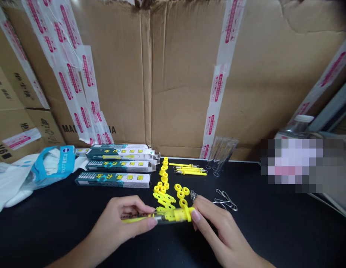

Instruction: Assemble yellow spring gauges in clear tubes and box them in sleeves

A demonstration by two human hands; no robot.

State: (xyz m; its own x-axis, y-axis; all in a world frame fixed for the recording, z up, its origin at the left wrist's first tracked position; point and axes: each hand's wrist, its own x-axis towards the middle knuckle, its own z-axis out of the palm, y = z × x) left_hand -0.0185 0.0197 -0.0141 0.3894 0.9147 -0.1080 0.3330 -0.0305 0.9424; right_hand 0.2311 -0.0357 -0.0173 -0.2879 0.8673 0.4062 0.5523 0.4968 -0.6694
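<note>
My left hand (128, 216) is closed around the clear tube of a spring scale (167, 216), which lies level just above the black table. A yellow rod and a metal spring part show inside the tube. At its right end, the fingers of my right hand (209, 221) pinch the yellow end cap (186, 213). Just behind the tube lie flat yellow strips (165, 199) and yellow rings (181, 193). Small metal pieces (193, 195) are partly hidden behind my right fingers.
Printed cartons (114, 179) are stacked at left, beside a blue plastic packet (54, 163). Yellow caps (164, 175), yellow rods with springs (191, 170) and clear tubes (221, 152) lie farther back. Wire hooks (227, 201) rest at right. A cardboard wall (184, 96) closes the back.
</note>
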